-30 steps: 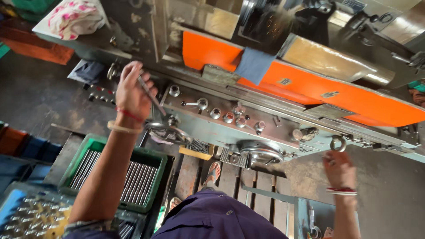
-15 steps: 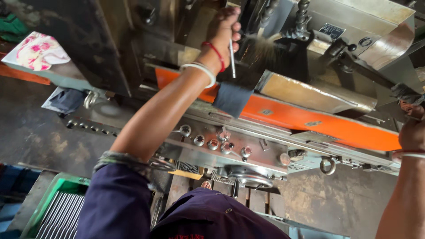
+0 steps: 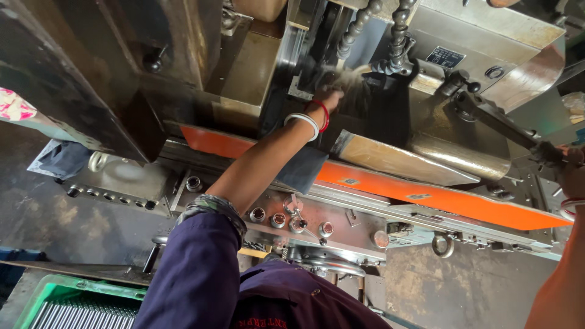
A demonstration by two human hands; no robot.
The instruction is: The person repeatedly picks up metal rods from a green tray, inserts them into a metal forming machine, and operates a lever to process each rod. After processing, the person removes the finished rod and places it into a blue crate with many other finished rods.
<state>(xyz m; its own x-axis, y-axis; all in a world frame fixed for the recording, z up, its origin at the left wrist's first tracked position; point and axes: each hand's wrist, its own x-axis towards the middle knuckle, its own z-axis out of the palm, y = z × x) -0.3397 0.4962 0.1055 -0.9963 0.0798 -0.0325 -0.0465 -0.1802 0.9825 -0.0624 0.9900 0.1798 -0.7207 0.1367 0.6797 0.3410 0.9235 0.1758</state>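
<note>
Left hand [image 3: 329, 97]: I reach into the machine [image 3: 426, 73] under the coolant hoses [image 3: 378, 30]; my finger state is hidden.
Right hand [image 3: 570, 173]: my fingers wrap the black lever [image 3: 499, 122].

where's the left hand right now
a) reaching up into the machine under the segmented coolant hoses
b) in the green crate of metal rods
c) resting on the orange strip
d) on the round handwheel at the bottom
a: the left hand, with a white and a red bangle at the wrist, is stretched up into the dark gap right below the segmented coolant hoses, well above the orange strip and the handwheel.
</note>
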